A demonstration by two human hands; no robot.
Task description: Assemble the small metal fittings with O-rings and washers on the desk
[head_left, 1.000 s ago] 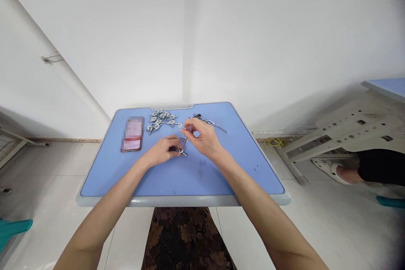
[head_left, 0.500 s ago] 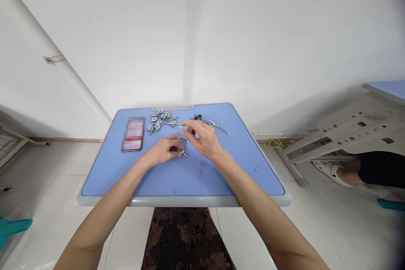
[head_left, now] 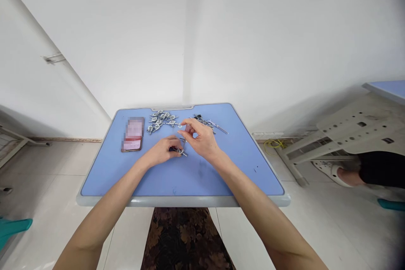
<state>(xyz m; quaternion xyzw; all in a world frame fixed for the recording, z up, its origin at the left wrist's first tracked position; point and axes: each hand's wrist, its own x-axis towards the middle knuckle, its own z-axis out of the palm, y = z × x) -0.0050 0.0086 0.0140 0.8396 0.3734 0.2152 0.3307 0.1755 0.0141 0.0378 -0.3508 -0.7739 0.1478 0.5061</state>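
One metal part [head_left: 183,152] sits in the left hand [head_left: 163,150] near two piles [head_left: 162,120].

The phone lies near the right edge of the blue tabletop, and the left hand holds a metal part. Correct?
Wrong side: the head view shows the phone near the left edge of the blue tabletop. The left hand does hold a metal part.

Metal part [head_left: 184,154] in left hand [head_left: 165,150] on blue desk [head_left: 196,181]
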